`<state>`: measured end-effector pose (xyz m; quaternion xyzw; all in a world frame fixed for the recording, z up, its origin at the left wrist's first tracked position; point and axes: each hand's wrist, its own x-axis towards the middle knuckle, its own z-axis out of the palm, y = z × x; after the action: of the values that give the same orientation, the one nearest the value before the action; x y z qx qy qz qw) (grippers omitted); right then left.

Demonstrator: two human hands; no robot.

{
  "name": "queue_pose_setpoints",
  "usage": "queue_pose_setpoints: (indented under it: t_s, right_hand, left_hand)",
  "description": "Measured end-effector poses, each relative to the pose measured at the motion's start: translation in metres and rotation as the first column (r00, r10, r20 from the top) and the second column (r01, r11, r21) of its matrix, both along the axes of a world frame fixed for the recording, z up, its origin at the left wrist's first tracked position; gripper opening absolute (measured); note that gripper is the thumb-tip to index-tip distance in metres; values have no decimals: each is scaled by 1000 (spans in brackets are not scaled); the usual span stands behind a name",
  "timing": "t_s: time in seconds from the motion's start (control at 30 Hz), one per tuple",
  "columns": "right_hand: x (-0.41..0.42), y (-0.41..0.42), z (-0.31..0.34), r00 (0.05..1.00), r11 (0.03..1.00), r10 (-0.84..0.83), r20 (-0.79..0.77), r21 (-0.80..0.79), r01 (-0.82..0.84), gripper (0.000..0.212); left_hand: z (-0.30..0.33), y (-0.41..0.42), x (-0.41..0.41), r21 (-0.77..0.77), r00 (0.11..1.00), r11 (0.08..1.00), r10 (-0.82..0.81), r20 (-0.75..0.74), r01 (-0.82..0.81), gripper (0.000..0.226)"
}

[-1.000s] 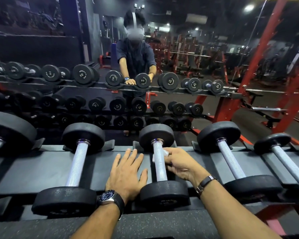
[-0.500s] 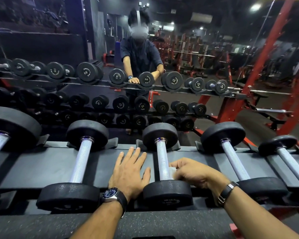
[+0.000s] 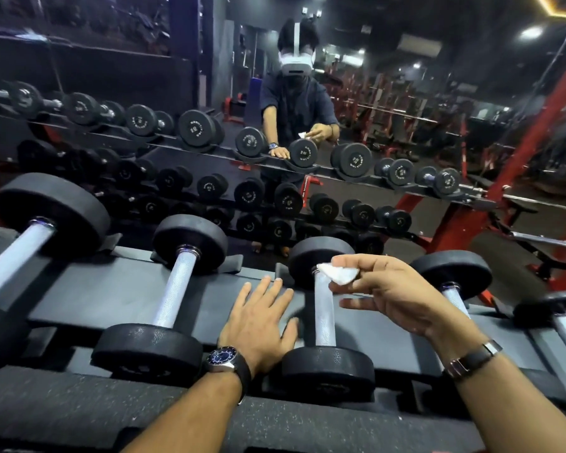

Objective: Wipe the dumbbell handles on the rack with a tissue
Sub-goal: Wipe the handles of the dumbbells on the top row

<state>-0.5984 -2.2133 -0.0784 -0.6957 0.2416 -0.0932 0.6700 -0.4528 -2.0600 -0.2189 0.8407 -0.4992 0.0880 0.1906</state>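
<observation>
Several black dumbbells with silver knurled handles lie in a row on the dark rack (image 3: 79,299). My left hand (image 3: 258,318) rests flat on the rack, fingers spread, just left of the middle dumbbell's handle (image 3: 324,315). My right hand (image 3: 386,292) hovers above that handle and pinches a crumpled white tissue (image 3: 339,274) between thumb and fingertips, clear of the metal. Another dumbbell handle (image 3: 174,289) lies to the left, and one more handle (image 3: 455,297) sits partly hidden behind my right wrist.
A wall mirror (image 3: 389,119) behind the rack reflects a person, lower tiers of dumbbells and red gym frames (image 3: 517,158). A large dumbbell (image 3: 49,214) sits at the far left, a smaller one (image 3: 556,308) at the far right. A padded front edge (image 3: 79,413) runs along the bottom.
My right hand has lifted off the near end of the middle handle and risen above it with the tissue. My left hand stays flat on the rack. The camera has moved closer.
</observation>
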Motion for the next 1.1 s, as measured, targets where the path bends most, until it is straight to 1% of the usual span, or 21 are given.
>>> queue_pose_setpoints:
  t_s: [0.03,0.07,0.1,0.13,0.17,0.2,0.23,0.27,0.3,0.33,0.37,0.4,0.43,0.53,0.63,0.7,0.73,0.87,0.97,1.03,1.1]
  right_hand:
    - [2,1,0,1000,997,24,9,-71,-23,47]
    - [4,1,0,1000,979,29,4,-202,-28,45]
    - [7,1,-1,1000,916,16,-13,-400,-20,41]
    - [12,1,-2,999,792,-17,-32,-611,-6,36]
    - [15,1,-3,998,616,-62,-34,-788,12,30]
    - [18,3,-4,997,433,-80,-16,-901,20,25]
    - [20,5,-6,997,237,-80,3,-971,22,20]
    - [22,8,-8,998,33,-63,12,-999,14,16]
    - [25,9,-11,999,-161,-43,-8,-987,-15,10]
    - [28,9,-15,999,-321,-10,-43,-946,-44,4]
    - [31,9,-19,995,-430,31,-93,-900,-71,4]
    - [34,7,-23,986,-489,80,-148,-867,-90,5]
    - [36,6,-25,970,-510,118,-214,-851,-125,3]
    - [43,-2,-35,902,-560,166,-398,-791,-246,25]
    - [44,2,-39,824,-614,208,-527,-726,-309,22]
    - [43,2,-38,793,-676,231,-563,-679,-285,23]
    - [44,-1,-37,783,-689,234,-577,-667,-286,25]
    - [56,-5,-33,802,-677,224,-554,-680,-281,25]
    - [52,2,-34,735,-702,267,-623,-648,-294,24]
    - [48,-2,-27,727,-681,307,-614,-676,-283,32]
    - [52,-7,-24,764,-651,304,-570,-709,-271,44]
  left_hand:
    - [1,1,0,-1,1000,1000,-2,-5,2,74]
    - [2,2,-1,-2,1000,1000,-7,-11,7,75]
    - [3,2,-1,-7,1000,1000,-8,-15,8,76]
    - [4,2,-1,-15,1000,1000,-2,-17,2,76]
    - [4,3,-2,-12,1000,1000,-1,-15,1,76]
    - [3,3,-2,-2,1000,1000,2,-12,-2,76]
    - [3,3,-1,7,1000,1000,3,-9,-3,76]
    - [2,3,-1,9,1000,1000,5,-9,-5,75]
    - [1,3,-1,5,1000,1000,10,-8,-10,74]
    - [1,3,-1,3,1000,1000,13,-4,-13,73]
    - [1,3,-1,0,1000,1000,14,1,-14,72]
    - [1,3,-1,0,1000,1000,12,5,-12,70]
    - [1,2,0,0,1000,1000,9,9,-9,69]
    - [0,2,2,-6,1000,1000,11,17,-11,65]
    - [-2,0,1,-10,999,1000,19,34,-19,64]
    - [-4,-1,0,-22,999,999,26,44,-25,63]
    - [-4,-1,0,-28,999,999,27,43,-26,62]
    - [-6,-2,2,-45,999,999,24,25,-23,63]
    - [-7,-2,2,-58,999,998,22,31,-20,62]
    - [-7,-3,2,-70,999,997,19,31,-17,62]
    - [-7,-3,3,-78,999,997,19,31,-16,62]
